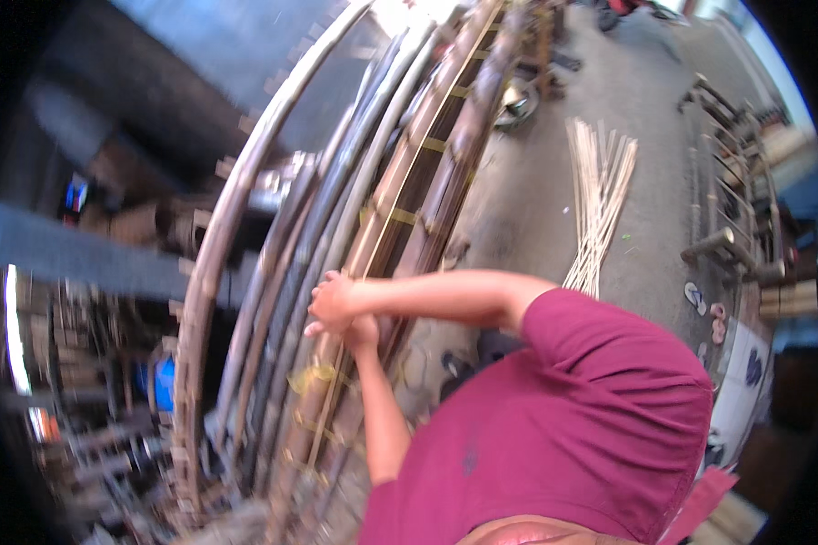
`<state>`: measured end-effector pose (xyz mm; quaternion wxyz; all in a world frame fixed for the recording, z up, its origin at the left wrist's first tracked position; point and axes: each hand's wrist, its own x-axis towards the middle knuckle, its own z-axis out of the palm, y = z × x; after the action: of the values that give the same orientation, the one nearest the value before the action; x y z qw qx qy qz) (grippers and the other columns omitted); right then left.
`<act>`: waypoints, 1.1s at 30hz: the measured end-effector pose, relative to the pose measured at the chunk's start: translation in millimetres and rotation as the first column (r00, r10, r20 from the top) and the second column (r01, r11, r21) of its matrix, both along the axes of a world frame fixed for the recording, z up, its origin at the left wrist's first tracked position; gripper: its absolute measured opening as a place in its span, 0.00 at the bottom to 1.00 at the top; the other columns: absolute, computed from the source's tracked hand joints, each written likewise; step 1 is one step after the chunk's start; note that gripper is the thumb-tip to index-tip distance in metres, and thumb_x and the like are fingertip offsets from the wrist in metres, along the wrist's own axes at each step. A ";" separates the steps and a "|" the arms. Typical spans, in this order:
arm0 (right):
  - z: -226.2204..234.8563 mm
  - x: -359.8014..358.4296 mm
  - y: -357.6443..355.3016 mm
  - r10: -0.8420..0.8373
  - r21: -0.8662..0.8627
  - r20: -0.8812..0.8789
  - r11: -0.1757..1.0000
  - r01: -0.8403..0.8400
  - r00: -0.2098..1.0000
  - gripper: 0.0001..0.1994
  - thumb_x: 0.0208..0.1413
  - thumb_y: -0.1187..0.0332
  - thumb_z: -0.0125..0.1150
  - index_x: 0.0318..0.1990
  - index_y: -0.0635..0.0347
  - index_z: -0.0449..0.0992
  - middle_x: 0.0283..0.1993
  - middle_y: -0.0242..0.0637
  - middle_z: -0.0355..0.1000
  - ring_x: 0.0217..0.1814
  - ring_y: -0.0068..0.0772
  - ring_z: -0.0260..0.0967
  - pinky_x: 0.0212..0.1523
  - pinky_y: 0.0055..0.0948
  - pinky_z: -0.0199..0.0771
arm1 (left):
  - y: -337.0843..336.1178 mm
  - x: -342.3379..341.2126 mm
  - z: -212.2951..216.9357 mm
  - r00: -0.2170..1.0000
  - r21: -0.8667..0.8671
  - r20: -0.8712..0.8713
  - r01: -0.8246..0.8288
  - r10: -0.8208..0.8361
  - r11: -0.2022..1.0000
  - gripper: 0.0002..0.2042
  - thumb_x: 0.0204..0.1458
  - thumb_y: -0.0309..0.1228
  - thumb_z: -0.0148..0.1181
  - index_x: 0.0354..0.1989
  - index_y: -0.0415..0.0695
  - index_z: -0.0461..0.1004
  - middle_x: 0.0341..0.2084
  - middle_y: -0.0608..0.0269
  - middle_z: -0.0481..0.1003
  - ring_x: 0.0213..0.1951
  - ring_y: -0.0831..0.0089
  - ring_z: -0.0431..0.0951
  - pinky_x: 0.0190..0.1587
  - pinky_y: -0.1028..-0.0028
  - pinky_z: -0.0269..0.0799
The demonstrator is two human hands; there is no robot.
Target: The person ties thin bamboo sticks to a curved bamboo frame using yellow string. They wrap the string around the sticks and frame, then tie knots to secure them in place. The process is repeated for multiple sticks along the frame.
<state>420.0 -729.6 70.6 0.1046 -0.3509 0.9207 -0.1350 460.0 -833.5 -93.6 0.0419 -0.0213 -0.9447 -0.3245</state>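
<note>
In front of me, a long bamboo frame (389,195) runs diagonally, with thick brown poles and thin slats between them. Yellow ties (433,143) cross it at intervals. Over its left pole, my right hand (334,302) has its fingers curled in; motion blur hides what they hold, if anything. My left hand (362,332) comes up from below, close against the right one and partly covered by it, its fingers hidden. Just below both hands, a loose tangle of yellow strip (316,374) hangs on the pole.
More long poles (314,245) and a curved notched pole (216,236) stand to the left. On the floor at right lies a bundle of thin pale strips (600,195). Farther right are a bamboo rack (732,195) and a sandal (694,298). A metal bowl (516,107) sits beyond the frame.
</note>
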 end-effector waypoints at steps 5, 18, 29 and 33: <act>-36.3 -64.1 38.5 0.163 -0.215 0.193 0.969 -0.121 0.967 0.29 0.64 0.44 0.44 0.36 0.63 0.81 0.35 0.40 0.79 0.40 0.37 0.76 0.43 0.40 0.74 | 41.3 11.0 52.0 1.000 0.002 0.011 -0.024 0.024 1.000 0.18 0.64 0.37 0.44 0.51 0.39 0.75 0.47 0.43 0.75 0.50 0.45 0.74 0.52 0.51 0.65; -130.1 117.6 105.6 0.140 -0.678 0.052 0.732 -0.067 0.989 0.21 0.63 0.59 0.49 0.21 0.65 0.71 0.21 0.52 0.68 0.28 0.58 0.66 0.37 0.47 0.69 | 57.1 -28.9 122.9 0.992 0.498 -0.097 -0.016 0.075 0.867 0.11 0.63 0.26 0.46 0.35 0.35 0.75 0.25 0.59 0.75 0.32 0.71 0.78 0.36 0.69 0.73; -95.0 120.1 133.1 0.078 -0.752 0.620 0.343 0.563 0.781 0.20 0.64 0.58 0.53 0.22 0.61 0.72 0.23 0.36 0.73 0.29 0.36 0.72 0.36 0.36 0.73 | -17.0 -125.7 45.0 0.989 0.041 0.117 -0.091 0.086 0.995 0.21 0.59 0.39 0.53 0.53 0.33 0.71 0.36 0.44 0.78 0.41 0.49 0.79 0.46 0.58 0.71; -130.3 127.9 133.3 0.344 0.050 0.939 -0.210 0.977 0.025 0.32 0.64 0.36 0.36 0.46 0.58 0.74 0.48 0.40 0.71 0.53 0.40 0.68 0.58 0.49 0.68 | -68.2 -54.0 92.0 0.997 0.134 0.071 -0.046 0.036 0.990 0.27 0.59 0.40 0.56 0.59 0.31 0.66 0.45 0.39 0.76 0.48 0.53 0.78 0.52 0.64 0.71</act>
<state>547.9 -596.3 -59.6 0.2380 0.3072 0.3385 -0.8570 406.0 -901.6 -1.6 0.0175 0.0122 -0.9216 -0.3874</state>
